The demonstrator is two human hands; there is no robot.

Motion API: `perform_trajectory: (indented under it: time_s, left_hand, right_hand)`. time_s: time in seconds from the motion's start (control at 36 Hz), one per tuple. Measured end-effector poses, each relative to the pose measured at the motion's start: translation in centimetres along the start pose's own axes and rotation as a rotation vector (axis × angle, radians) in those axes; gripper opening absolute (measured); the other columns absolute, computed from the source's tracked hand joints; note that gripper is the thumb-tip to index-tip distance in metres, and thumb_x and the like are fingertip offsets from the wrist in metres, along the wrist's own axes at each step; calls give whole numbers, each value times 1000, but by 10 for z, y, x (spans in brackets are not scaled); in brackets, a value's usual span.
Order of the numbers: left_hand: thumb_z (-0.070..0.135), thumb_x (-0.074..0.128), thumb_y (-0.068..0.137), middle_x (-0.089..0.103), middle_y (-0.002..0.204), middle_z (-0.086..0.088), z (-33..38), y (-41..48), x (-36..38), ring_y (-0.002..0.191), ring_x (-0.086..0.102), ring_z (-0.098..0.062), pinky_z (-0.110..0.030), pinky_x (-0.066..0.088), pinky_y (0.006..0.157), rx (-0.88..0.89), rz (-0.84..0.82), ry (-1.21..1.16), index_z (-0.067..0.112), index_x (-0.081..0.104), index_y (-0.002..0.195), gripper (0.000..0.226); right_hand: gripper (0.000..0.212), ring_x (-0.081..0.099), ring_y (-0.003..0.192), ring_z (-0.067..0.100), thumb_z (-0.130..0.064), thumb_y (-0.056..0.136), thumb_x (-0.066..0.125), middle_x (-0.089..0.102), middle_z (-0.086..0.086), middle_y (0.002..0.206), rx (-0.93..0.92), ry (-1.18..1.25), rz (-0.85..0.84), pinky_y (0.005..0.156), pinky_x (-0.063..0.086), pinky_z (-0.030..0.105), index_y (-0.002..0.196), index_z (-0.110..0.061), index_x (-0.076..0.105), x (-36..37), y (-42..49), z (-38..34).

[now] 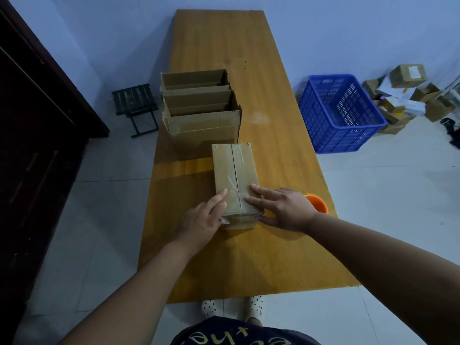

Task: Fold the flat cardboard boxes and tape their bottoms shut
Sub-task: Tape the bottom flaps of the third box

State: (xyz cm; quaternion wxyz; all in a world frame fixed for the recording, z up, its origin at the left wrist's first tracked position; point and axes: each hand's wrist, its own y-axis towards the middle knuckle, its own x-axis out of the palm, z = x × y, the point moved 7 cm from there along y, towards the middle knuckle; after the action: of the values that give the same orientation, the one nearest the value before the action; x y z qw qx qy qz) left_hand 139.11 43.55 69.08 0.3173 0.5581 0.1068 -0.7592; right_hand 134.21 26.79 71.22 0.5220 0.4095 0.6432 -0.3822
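A folded cardboard box (234, 170) lies bottom-up on the wooden table (261, 257), with clear tape running along its centre seam and down its near end. My left hand (201, 220) rests on the box's near left corner with straight fingers on the top. My right hand (281, 207) lies flat on the near right corner, fingers spread over the tape and thumb down the side. An orange tape roll (318, 202) sits just behind my right wrist, partly hidden.
Three open-topped folded boxes (201, 113) stand in a row on the table's left side beyond the taped box. A blue plastic crate (341, 113) and a heap of parcels (403, 95) are on the floor to the right. A small folding stool (135, 108) stands on the left.
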Motion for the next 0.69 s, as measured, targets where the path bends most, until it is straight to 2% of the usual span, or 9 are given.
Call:
perform_trajectory:
  time_s: [0.08,0.22,0.28,0.33,0.42,0.5,0.56,0.61,0.69]
  left_hand:
    - [7,74,77,49,141,-11,0,-1,2,105,64,-34,-42,58,68,-11,-3,-8,17,42,115,51]
    - [6,74,78,47,142,-10,0,-1,1,105,64,-34,-38,56,71,-29,26,-63,17,42,117,51]
    - [17,74,81,36,150,-4,-5,-2,6,111,61,-31,-37,53,77,-60,-26,-114,21,34,123,59]
    - [35,74,80,20,157,4,-9,-4,13,123,52,-27,-37,48,89,-98,-135,-155,31,18,133,77]
    - [65,57,79,-1,159,12,-13,-4,18,136,33,-20,-38,39,102,-155,-310,-138,44,-5,145,93]
    - [88,17,73,2,157,15,-13,-2,13,140,27,-17,-37,39,101,-177,-304,-194,36,5,151,94]
    - [89,8,72,13,155,15,-13,-2,11,139,27,-14,-34,37,101,-245,-242,-347,33,19,150,97]
    - [87,12,75,23,152,14,-14,0,8,136,28,-8,-34,37,104,-305,-173,-444,30,32,147,94]
    - [64,40,90,27,149,14,-13,3,7,134,30,-9,-40,41,104,-336,-145,-440,30,38,144,64]
  right_hand:
    - [55,71,87,22,-50,93,38,53,10,141,16,-20,42,72,59,35,141,-24,47,1,0,-2]
    - [58,71,77,28,-49,92,39,55,11,138,91,12,89,63,59,41,136,-15,55,7,1,-6]
    - [61,71,77,29,-50,91,38,55,10,138,116,32,105,62,59,42,136,-11,55,5,1,-7]
    - [63,71,77,29,-50,91,37,55,8,139,134,37,121,62,59,42,136,-10,54,3,0,-6]
    - [68,71,85,27,-57,88,39,52,6,142,145,38,104,68,59,41,139,-14,51,4,-1,-5]
    - [83,57,122,24,-72,81,39,40,0,152,141,26,17,97,50,42,147,-21,39,6,-1,-2]
    - [86,33,142,20,-77,81,31,34,-5,154,161,48,-19,115,27,40,149,-25,35,1,0,1]
    - [83,17,147,18,-75,83,19,34,-6,154,176,83,2,116,8,33,147,-26,37,-4,3,1]
    - [79,13,148,16,-70,86,13,35,-6,153,197,126,24,115,5,30,146,-26,40,-5,3,0]
